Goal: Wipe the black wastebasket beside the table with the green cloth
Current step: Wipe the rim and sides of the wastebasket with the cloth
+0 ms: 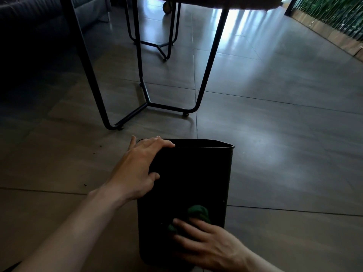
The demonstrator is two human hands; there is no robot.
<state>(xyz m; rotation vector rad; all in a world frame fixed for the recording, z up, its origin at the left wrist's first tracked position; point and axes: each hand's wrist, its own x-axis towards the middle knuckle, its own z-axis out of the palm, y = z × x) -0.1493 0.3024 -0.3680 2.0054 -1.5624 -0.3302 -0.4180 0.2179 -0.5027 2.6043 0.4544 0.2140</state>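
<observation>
The black wastebasket (196,173) lies tipped on the tiled floor, its open mouth pointing away from me toward the table. My left hand (137,169) grips its left upper edge near the rim, fingers over the top and thumb on the side wall. My right hand (204,244) presses a bunched green cloth (198,213) against the wall that faces up, close to the base. Most of the cloth is hidden under my fingers.
Black metal table legs (149,104) stand on the floor just beyond the wastebasket's mouth, with a second leg frame (163,46) farther back. A dark sofa (29,26) is at the far left. A green plant wall (334,14) runs along the right.
</observation>
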